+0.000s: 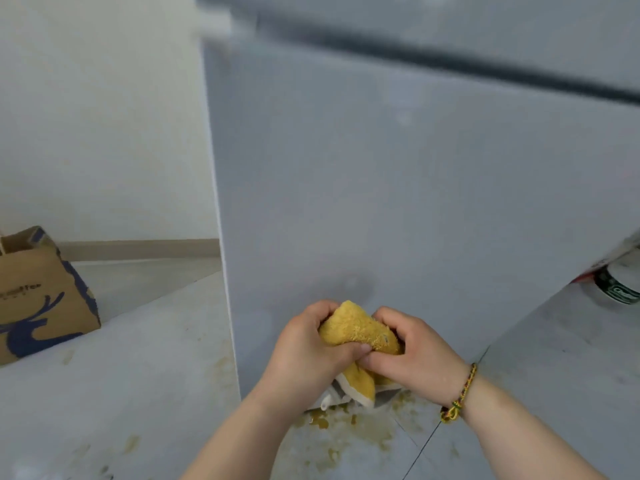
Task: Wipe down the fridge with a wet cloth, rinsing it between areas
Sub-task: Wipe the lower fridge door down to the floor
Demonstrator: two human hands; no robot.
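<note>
Both hands are bunched round a yellow cloth (360, 332), left hand (304, 344) and right hand (415, 348) each gripping it, low down in front of the grey fridge (398, 188), over a stained floor (346, 441)

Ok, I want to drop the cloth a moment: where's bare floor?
Mostly bare floor lies between the paper bag and the fridge, and right of the fridge, short of the green-labelled container. Yellow spills crowd the floor at the fridge's foot, below the cloth.
</note>
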